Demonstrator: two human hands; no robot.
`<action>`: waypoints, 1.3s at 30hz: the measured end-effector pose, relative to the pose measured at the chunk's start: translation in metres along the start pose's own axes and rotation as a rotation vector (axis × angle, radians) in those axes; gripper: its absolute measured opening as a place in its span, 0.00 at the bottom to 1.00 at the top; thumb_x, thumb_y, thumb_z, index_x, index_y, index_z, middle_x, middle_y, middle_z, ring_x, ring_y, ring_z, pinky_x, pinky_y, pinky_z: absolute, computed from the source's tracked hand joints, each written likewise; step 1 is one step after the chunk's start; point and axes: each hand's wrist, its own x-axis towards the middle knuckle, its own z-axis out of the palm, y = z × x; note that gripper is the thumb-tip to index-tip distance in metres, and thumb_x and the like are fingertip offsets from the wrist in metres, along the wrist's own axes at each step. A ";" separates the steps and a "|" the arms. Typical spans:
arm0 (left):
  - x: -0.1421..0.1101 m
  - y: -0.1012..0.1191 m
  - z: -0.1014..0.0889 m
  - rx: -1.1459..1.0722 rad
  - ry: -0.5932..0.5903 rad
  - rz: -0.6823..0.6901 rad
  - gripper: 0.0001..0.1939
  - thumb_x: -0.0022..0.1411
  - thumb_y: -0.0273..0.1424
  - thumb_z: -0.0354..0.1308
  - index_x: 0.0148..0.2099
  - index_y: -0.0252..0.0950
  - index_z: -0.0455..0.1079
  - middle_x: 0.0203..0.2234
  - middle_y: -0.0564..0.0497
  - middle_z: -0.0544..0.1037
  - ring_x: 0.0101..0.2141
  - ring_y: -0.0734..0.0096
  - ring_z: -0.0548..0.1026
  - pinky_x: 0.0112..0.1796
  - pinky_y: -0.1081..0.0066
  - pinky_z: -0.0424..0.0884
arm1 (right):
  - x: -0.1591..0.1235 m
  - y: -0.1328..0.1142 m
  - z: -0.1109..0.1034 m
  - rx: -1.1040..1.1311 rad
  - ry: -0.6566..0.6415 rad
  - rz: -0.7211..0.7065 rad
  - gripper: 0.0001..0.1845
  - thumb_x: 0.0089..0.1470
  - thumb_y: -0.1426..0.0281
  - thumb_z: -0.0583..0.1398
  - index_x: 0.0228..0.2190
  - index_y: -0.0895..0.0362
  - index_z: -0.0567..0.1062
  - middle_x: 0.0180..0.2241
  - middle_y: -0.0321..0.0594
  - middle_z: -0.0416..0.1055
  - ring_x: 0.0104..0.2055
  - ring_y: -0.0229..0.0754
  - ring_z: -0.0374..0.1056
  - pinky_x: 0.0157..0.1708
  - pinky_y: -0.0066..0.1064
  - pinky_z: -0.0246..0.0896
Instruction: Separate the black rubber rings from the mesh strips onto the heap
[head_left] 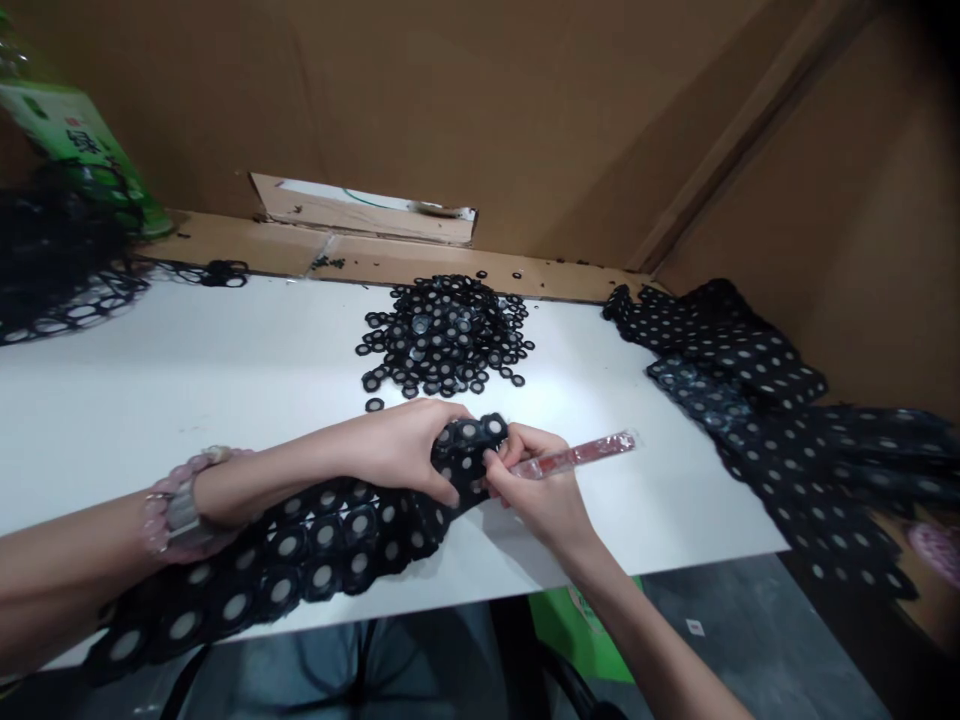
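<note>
My left hand (pixel 405 440) is closed around the far end of a long black sheet (pixel 322 560) set with rows of pale round discs. The sheet runs from this grip back under my left forearm to the table's front edge. My right hand (pixel 547 490) pinches a slim reddish tool (pixel 589 453) with a handle wrapped in clear film. Its working tip is hidden by my fingers, close against the end of the sheet. Just beyond both hands lies a heap of small black rings with pale centres (pixel 450 345).
More dotted black sheets (pixel 750 400) lie at the right, some hanging over the table edge. At the left are a tangle of black ring netting (pixel 60 250) and a green-labelled bottle (pixel 90 150). Cardboard walls (pixel 487 120) enclose the white table (pixel 187 370) at the back and right.
</note>
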 end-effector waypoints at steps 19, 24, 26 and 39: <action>-0.002 -0.010 0.005 -0.151 0.006 -0.015 0.20 0.45 0.35 0.61 0.42 0.35 0.66 0.36 0.51 0.74 0.37 0.64 0.71 0.37 0.72 0.64 | -0.002 -0.002 0.004 -0.090 -0.028 -0.028 0.14 0.41 0.75 0.56 0.14 0.55 0.54 0.13 0.30 0.56 0.17 0.32 0.52 0.17 0.24 0.47; -0.006 -0.011 0.010 -0.228 0.032 -0.039 0.19 0.46 0.33 0.61 0.42 0.35 0.64 0.38 0.50 0.72 0.40 0.63 0.70 0.40 0.70 0.64 | -0.003 -0.003 0.004 -0.111 -0.044 -0.041 0.14 0.42 0.74 0.57 0.14 0.55 0.55 0.13 0.30 0.57 0.17 0.32 0.53 0.18 0.24 0.47; -0.008 -0.010 0.013 -0.315 0.041 -0.063 0.19 0.47 0.32 0.60 0.42 0.36 0.62 0.39 0.50 0.72 0.41 0.63 0.69 0.42 0.69 0.63 | -0.003 -0.004 0.004 -0.118 -0.049 -0.040 0.15 0.43 0.73 0.57 0.14 0.55 0.55 0.13 0.30 0.57 0.17 0.32 0.52 0.18 0.24 0.47; -0.004 -0.009 0.010 -0.519 -0.073 -0.059 0.17 0.47 0.30 0.60 0.40 0.35 0.62 0.37 0.52 0.72 0.40 0.66 0.69 0.41 0.69 0.64 | -0.003 -0.004 0.006 -0.159 -0.054 -0.151 0.16 0.43 0.75 0.55 0.14 0.56 0.53 0.13 0.28 0.52 0.17 0.31 0.48 0.19 0.25 0.45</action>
